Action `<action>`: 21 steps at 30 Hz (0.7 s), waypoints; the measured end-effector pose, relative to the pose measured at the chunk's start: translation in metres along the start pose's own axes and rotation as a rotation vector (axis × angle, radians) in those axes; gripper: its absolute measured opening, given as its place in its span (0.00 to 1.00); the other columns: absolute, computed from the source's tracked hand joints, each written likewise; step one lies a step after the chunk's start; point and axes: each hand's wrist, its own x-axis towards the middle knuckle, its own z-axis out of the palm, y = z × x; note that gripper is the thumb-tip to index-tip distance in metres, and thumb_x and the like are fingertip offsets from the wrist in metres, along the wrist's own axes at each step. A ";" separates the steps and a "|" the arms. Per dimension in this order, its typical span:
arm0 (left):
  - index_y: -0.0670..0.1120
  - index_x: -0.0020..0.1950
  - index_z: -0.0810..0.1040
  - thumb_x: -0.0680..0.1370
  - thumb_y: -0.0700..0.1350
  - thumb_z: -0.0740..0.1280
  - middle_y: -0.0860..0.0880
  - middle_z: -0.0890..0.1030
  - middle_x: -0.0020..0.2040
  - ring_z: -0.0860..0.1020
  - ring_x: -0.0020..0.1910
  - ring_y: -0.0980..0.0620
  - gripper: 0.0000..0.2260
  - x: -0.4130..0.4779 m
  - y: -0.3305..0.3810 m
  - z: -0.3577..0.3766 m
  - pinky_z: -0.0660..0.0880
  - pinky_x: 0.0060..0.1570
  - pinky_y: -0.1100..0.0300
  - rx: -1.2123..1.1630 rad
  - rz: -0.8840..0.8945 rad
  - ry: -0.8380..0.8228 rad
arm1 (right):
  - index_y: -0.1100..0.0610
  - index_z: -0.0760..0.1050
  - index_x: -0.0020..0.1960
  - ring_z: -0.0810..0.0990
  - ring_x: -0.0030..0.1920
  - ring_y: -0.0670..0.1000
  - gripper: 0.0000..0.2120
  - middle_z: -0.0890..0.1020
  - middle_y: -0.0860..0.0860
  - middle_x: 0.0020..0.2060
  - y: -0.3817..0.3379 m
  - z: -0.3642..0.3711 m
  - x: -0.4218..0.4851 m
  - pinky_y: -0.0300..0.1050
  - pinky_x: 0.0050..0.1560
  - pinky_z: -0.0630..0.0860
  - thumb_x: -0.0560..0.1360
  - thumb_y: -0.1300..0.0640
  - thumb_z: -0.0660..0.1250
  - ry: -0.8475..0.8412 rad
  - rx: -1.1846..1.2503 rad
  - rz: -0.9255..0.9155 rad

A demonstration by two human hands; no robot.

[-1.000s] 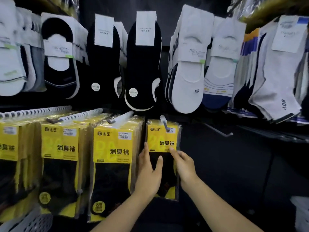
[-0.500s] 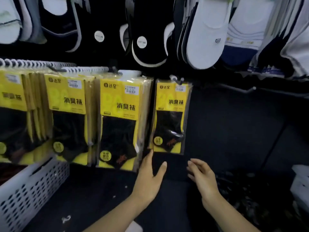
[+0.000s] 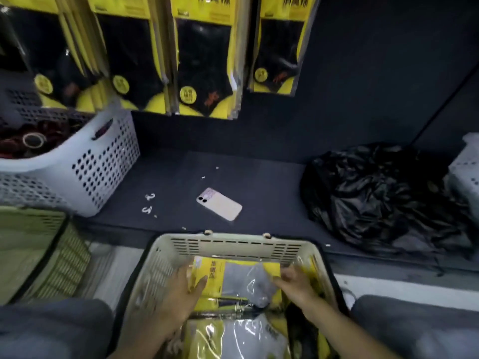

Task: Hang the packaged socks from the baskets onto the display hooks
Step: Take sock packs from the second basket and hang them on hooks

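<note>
A beige slatted basket [image 3: 233, 245] sits between my knees and holds several clear packs of socks. The top pack [image 3: 241, 281] has grey socks on a yellow card. My left hand [image 3: 178, 294] is at its left end, thumb over the top and fingers down along the edge. At the pack's right end my right hand [image 3: 298, 286] has bent fingers on the plastic; a grip is not clear in the blur. Another grey-sock pack [image 3: 233, 332] lies nearer me. Yellow packs of black socks [image 3: 204, 60] hang in rows at the top, with a single pack [image 3: 277, 47] rightmost.
A white perforated basket [image 3: 103, 164] with dark items stands at the left, a green basket [image 3: 39, 250] below it. On the dark shelf lie a phone [image 3: 219, 204] and small white hooks [image 3: 149, 203]. A black plastic bag [image 3: 375, 198] and another white basket [image 3: 466, 172] are at the right.
My view has dropped from the hanging packs to the basket. Both hands came down from under the rightmost hung pack and now lie on the top pack in the basket.
</note>
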 end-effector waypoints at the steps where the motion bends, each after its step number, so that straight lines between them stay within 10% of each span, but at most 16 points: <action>1: 0.36 0.66 0.71 0.76 0.43 0.70 0.38 0.74 0.63 0.71 0.65 0.40 0.21 -0.003 -0.009 -0.001 0.66 0.64 0.53 -0.002 -0.075 -0.003 | 0.52 0.77 0.36 0.76 0.42 0.48 0.11 0.78 0.47 0.35 0.006 0.000 0.000 0.34 0.36 0.69 0.73 0.65 0.70 -0.024 0.041 0.037; 4: 0.34 0.68 0.68 0.79 0.46 0.66 0.35 0.71 0.67 0.70 0.67 0.39 0.23 -0.009 -0.027 -0.006 0.66 0.64 0.53 -0.104 -0.362 -0.069 | 0.51 0.77 0.55 0.76 0.52 0.48 0.09 0.79 0.48 0.52 0.022 0.001 0.005 0.41 0.49 0.72 0.75 0.57 0.69 -0.102 0.142 0.188; 10: 0.41 0.65 0.75 0.82 0.54 0.55 0.41 0.76 0.66 0.74 0.65 0.43 0.21 -0.012 -0.026 -0.012 0.66 0.68 0.48 -0.189 -0.407 -0.335 | 0.56 0.78 0.56 0.80 0.51 0.53 0.12 0.81 0.54 0.56 0.027 0.017 0.004 0.51 0.51 0.78 0.74 0.54 0.70 -0.122 0.267 0.286; 16: 0.38 0.65 0.73 0.81 0.54 0.59 0.37 0.77 0.63 0.76 0.61 0.39 0.23 -0.007 -0.018 -0.013 0.71 0.64 0.44 -0.325 -0.504 -0.230 | 0.56 0.78 0.58 0.82 0.47 0.49 0.14 0.85 0.49 0.45 0.019 0.011 0.004 0.45 0.44 0.78 0.74 0.54 0.70 -0.226 0.407 0.338; 21: 0.35 0.58 0.75 0.74 0.48 0.72 0.39 0.79 0.58 0.81 0.47 0.42 0.20 0.002 0.000 -0.021 0.81 0.42 0.54 -0.582 -0.626 -0.040 | 0.59 0.82 0.53 0.82 0.55 0.53 0.19 0.85 0.54 0.52 0.002 -0.001 0.001 0.48 0.59 0.75 0.63 0.57 0.76 -0.524 0.322 0.323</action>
